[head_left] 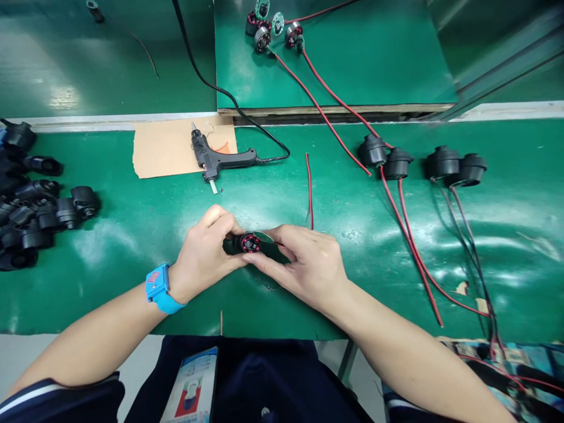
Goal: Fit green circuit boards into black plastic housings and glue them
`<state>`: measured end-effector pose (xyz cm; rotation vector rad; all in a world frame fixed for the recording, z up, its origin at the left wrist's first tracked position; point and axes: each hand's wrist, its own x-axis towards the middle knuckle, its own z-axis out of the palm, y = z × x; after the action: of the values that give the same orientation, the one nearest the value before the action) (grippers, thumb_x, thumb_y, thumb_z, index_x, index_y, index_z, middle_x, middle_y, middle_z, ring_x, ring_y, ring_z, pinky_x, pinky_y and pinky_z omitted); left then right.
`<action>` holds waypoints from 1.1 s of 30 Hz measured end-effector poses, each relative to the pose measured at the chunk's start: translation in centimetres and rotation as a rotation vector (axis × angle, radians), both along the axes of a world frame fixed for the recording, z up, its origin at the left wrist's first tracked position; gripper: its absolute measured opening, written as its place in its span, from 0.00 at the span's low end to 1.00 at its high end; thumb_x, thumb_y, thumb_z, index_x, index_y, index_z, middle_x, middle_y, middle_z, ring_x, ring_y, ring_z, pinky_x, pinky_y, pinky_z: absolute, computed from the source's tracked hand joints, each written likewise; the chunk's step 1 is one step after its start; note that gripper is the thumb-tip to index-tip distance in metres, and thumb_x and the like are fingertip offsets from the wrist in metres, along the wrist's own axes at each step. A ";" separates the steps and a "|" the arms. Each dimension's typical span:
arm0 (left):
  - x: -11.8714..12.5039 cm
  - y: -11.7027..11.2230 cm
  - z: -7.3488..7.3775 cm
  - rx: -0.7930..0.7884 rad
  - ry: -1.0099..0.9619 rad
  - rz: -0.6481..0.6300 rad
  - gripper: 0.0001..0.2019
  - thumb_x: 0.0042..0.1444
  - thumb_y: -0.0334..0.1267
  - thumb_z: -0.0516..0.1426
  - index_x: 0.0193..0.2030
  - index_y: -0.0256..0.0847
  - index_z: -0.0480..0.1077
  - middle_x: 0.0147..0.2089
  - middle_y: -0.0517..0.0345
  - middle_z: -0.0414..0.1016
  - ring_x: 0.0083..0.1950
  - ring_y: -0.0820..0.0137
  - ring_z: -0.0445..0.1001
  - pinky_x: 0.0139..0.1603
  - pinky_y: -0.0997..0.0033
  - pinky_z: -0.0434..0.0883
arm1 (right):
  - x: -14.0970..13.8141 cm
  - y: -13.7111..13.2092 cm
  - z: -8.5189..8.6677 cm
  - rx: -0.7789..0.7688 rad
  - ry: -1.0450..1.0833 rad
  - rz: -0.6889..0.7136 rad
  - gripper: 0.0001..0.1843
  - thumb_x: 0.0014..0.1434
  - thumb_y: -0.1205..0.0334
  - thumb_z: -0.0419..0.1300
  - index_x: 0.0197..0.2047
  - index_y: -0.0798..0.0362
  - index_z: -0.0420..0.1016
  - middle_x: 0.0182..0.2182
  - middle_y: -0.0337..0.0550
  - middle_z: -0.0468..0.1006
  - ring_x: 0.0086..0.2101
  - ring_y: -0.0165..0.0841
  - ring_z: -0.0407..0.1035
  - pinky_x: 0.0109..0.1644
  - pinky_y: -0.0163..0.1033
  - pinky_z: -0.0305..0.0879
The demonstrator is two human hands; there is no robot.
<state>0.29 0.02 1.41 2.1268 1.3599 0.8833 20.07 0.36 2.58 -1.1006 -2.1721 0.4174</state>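
Observation:
My left hand (207, 252) and my right hand (308, 261) meet over the green bench near its front edge. Together they pinch a small motor (250, 242) with a red-and-black winding, fitted against a black housing and a round green board. My left hand's fingers curl round the black housing on the left side. My right hand's thumb and fingers close on the board side, where a thin red wire (309, 188) runs away across the bench. A blue wrist strap (159, 289) sits on my left wrist.
A black glue gun (215, 157) lies on a cardboard sheet (163, 150) behind my hands, its cable running back. Several black housings (39, 205) are heaped at the left. Wired black housings (385, 157) sit at the right. More motors (273, 29) rest on the far bench.

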 end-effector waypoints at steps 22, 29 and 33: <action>-0.2 0.2 0.2 -0.002 0.030 0.034 0.18 0.50 0.46 0.71 0.33 0.42 0.67 0.34 0.60 0.68 0.35 0.70 0.68 0.32 0.71 0.70 | 2.1 0.8 1.7 -0.468 -0.156 0.059 0.22 0.61 0.49 0.65 0.54 0.52 0.73 0.18 0.27 0.63 0.18 0.26 0.61 0.23 0.32 0.54; 0.0 0.0 0.3 -0.006 0.038 0.014 0.14 0.52 0.41 0.68 0.34 0.42 0.66 0.34 0.61 0.66 0.35 0.71 0.68 0.32 0.71 0.70 | 1.7 0.6 1.8 -0.460 0.011 0.096 0.20 0.65 0.57 0.61 0.58 0.51 0.66 0.28 0.34 0.70 0.27 0.28 0.68 0.30 0.33 0.63; 0.1 -0.1 0.4 0.069 -0.005 0.038 0.14 0.52 0.41 0.69 0.35 0.43 0.67 0.35 0.60 0.69 0.36 0.69 0.70 0.34 0.69 0.70 | 1.4 0.5 1.6 -0.472 0.075 0.139 0.24 0.64 0.57 0.62 0.61 0.48 0.64 0.33 0.37 0.72 0.33 0.30 0.70 0.34 0.34 0.67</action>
<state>0.41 -0.08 1.78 2.1545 1.3905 0.9632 21.50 0.86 4.22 -1.1532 -2.1451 1.0585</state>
